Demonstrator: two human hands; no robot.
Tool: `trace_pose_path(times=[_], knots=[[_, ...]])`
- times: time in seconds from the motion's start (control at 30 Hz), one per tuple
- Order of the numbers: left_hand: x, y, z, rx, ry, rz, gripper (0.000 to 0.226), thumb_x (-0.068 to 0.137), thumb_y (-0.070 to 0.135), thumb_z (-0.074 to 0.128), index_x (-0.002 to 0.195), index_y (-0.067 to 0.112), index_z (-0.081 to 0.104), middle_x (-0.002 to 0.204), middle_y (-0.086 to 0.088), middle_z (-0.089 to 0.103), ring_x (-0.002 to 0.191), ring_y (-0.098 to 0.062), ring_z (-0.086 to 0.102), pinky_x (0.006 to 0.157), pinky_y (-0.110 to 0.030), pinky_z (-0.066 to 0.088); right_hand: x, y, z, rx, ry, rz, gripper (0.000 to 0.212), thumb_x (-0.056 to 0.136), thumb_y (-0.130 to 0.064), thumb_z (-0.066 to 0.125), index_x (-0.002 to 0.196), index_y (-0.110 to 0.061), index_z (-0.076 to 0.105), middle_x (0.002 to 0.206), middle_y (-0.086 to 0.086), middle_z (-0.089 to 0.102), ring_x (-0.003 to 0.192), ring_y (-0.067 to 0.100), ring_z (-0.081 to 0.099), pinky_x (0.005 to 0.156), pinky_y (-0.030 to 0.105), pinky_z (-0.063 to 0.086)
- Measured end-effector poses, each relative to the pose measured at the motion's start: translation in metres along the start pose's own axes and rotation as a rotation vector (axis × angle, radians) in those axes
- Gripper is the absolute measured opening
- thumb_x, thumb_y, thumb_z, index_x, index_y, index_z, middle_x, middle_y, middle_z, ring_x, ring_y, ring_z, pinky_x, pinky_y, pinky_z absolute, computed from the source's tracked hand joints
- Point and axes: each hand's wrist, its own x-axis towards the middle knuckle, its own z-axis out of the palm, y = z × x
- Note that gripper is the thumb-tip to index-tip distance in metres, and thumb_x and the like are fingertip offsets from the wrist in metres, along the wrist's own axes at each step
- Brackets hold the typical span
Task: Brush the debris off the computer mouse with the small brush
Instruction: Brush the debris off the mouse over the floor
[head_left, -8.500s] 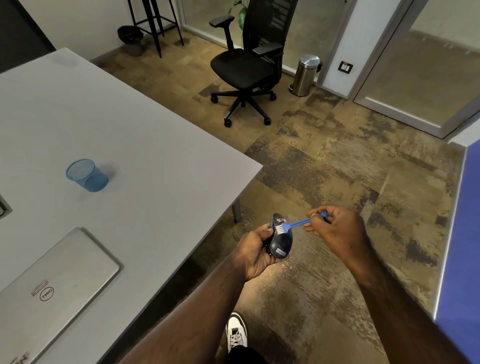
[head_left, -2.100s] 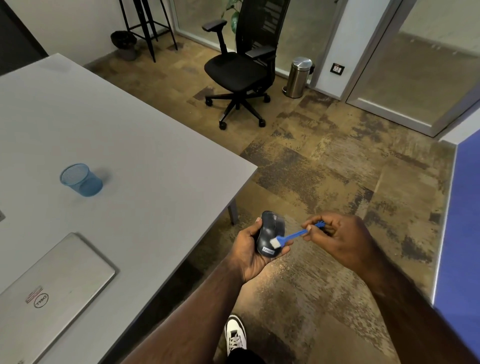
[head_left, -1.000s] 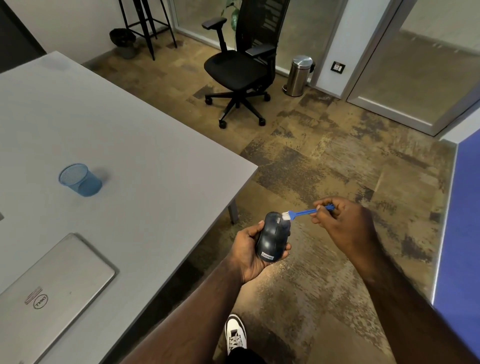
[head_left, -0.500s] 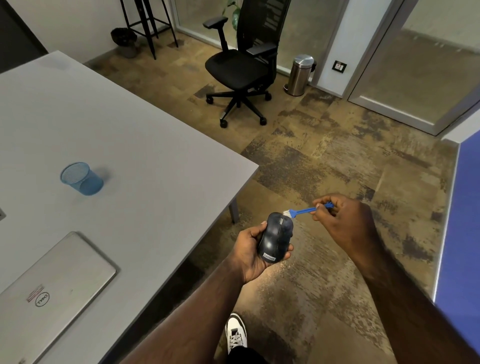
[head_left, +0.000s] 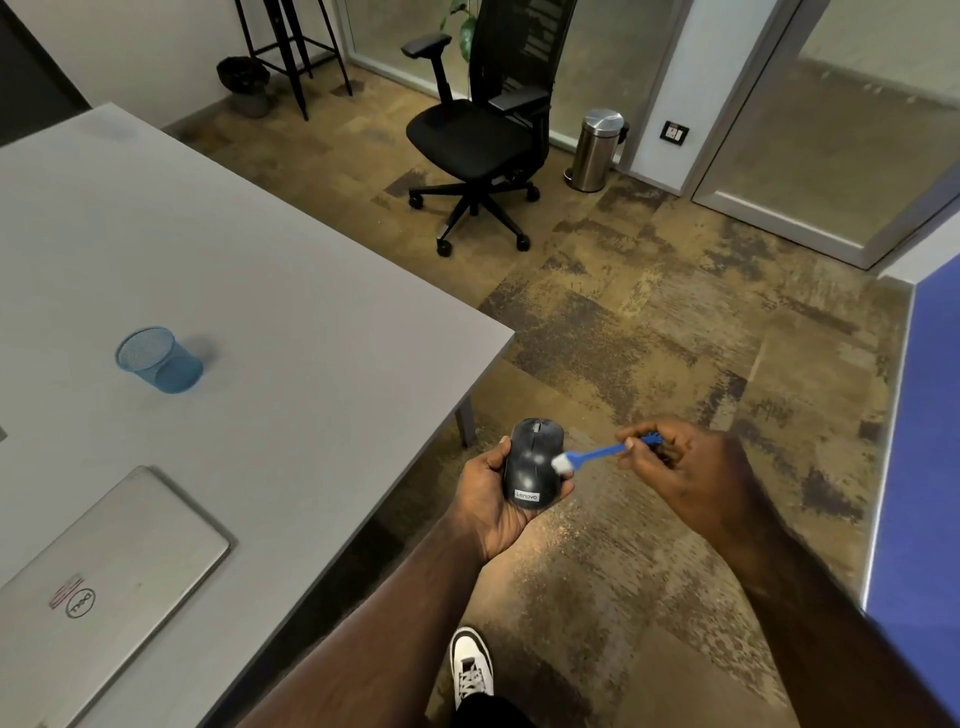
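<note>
A black computer mouse (head_left: 530, 462) with a small Lenovo label rests top side up in my left hand (head_left: 488, 504), held over the carpet just off the table's corner. My right hand (head_left: 691, 473) pinches the end of a small blue brush (head_left: 597, 453). The brush's white bristle head lies against the right side of the mouse's back.
A grey table (head_left: 260, 312) at left carries a blue mesh cup (head_left: 156, 359) and a closed silver laptop (head_left: 98, 571). A black office chair (head_left: 478, 140) and a steel bin (head_left: 597, 148) stand farther off. A blue panel (head_left: 919, 467) runs along the right. My white shoe (head_left: 470, 665) is below.
The brush head has swept from the mouse's front edge down to the right side of its back. My right hand dropped slightly; the mouse stays in my left hand.
</note>
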Motion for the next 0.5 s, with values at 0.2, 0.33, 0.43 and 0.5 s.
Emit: trace_pose_path(times=[0.2, 0.33, 0.43, 0.5], knots=[[0.0, -0.001, 0.001, 0.012, 0.008, 0.022, 0.05, 0.1, 0.036, 0.031, 0.12, -0.001, 0.059, 0.11, -0.026, 0.065, 0.094, -0.036, 0.062, 0.076, -0.047, 0.057, 0.0, -0.001, 0.001, 0.054, -0.033, -0.052, 0.025, 0.084, -0.007, 0.074, 0.092, -0.031, 0.073, 0.076, -0.013, 0.075, 0.063, 0.005, 0.073, 0.052, 0.022, 0.058], [-0.001, -0.001, 0.0, 0.06, 0.009, 0.021, 0.052, 0.101, 0.037, 0.03, 0.116, -0.002, 0.061, 0.11, -0.026, 0.065, 0.095, -0.036, 0.061, 0.076, -0.046, 0.058, 0.002, -0.004, 0.006, 0.056, -0.018, -0.039, 0.025, 0.087, -0.011, 0.072, 0.092, -0.035, 0.07, 0.072, -0.011, 0.075, 0.062, 0.004, 0.072, 0.049, 0.02, 0.055], [-0.002, -0.001, 0.002, 0.106, 0.007, 0.015, 0.054, 0.101, 0.037, 0.028, 0.116, -0.003, 0.061, 0.106, -0.027, 0.064, 0.092, -0.036, 0.061, 0.076, -0.044, 0.058, 0.006, -0.007, 0.011, 0.085, 0.01, -0.034, 0.023, 0.089, -0.013, 0.07, 0.094, -0.034, 0.071, 0.072, -0.013, 0.075, 0.064, 0.001, 0.073, 0.05, 0.014, 0.053], [-0.002, -0.001, 0.003, 0.132, 0.015, 0.016, 0.053, 0.101, 0.037, 0.028, 0.123, -0.002, 0.056, 0.108, -0.026, 0.063, 0.092, -0.035, 0.062, 0.078, -0.043, 0.057, 0.005, -0.009, 0.018, 0.064, -0.046, -0.053, 0.017, 0.088, -0.016, 0.069, 0.094, -0.031, 0.074, 0.071, -0.01, 0.076, 0.06, 0.004, 0.072, 0.048, 0.019, 0.054]])
